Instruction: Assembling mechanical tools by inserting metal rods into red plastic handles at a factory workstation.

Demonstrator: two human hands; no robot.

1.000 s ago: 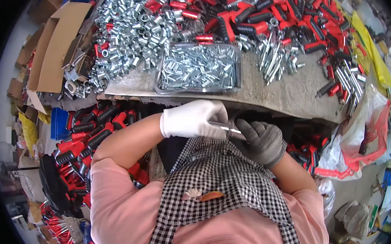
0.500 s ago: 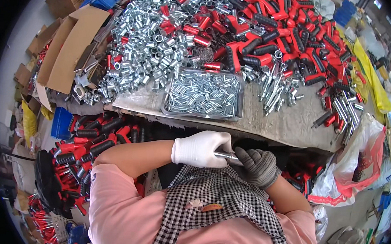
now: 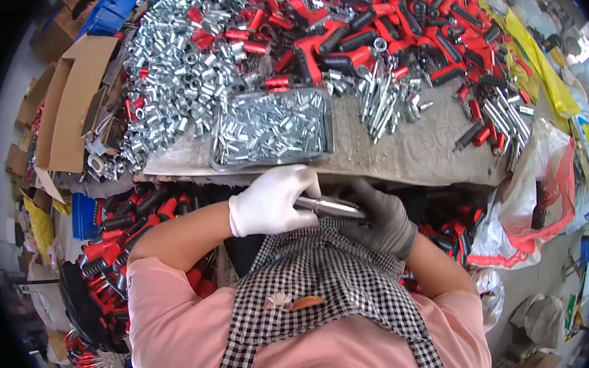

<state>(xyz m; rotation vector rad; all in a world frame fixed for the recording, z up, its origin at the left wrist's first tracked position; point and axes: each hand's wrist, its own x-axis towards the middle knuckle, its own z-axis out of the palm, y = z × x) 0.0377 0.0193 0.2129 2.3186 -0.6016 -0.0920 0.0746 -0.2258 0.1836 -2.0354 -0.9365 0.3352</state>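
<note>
My left hand, in a white knitted glove, is closed on the narrow end of a shiny metal shaft that widens to a thicker sleeve towards the right. Around the thick end curl the fingers of my right hand, in a grey striped glove and slightly blurred. The shaft lies almost level above my checked apron, just off the table's front edge. Close beyond my left hand stands a clear plastic tray full of small silver pins.
On the table lie a heap of silver sleeves, many red-and-black handles and some thin metal shafts. More handles sit below on the left. A cardboard box stands far left; a plastic bag hangs right.
Both hands have shifted a little, the left one drawing leftwards, and more of the metal shaft now shows between them. The view has turned slightly, so the table appears further left and higher.
</note>
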